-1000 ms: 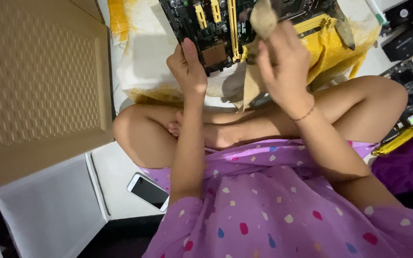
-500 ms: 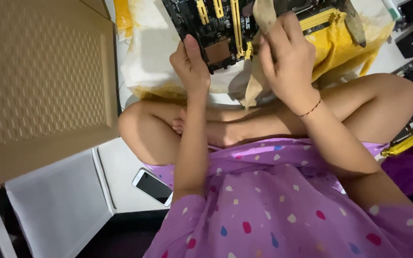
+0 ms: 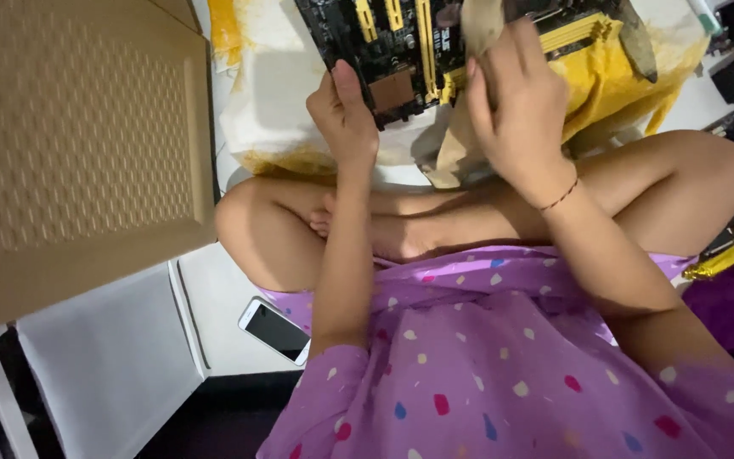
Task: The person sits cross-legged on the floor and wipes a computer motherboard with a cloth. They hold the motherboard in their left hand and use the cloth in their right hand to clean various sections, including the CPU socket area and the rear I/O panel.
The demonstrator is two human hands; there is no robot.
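Head view | your left hand [image 3: 346,115] fingers clamp the circuit board [image 3: 401,51] edge | your right hand [image 3: 516,106] fingers grip a tan cloth [image 3: 479,25] on it

Person wears a loose purple garment [image 3: 503,374] w/ scattered small dots in white, pink, blue & red; the fabric is soft, folded across the lap, and the sleeve ends approx. at the elbow on the left arm. Right hand [image 3: 516,110] has a thin dark string bracelet [image 3: 560,197] at the wrist, left hand [image 3: 346,119] has no jewellery visible. Legs & feet are bare, no socks or shoes.
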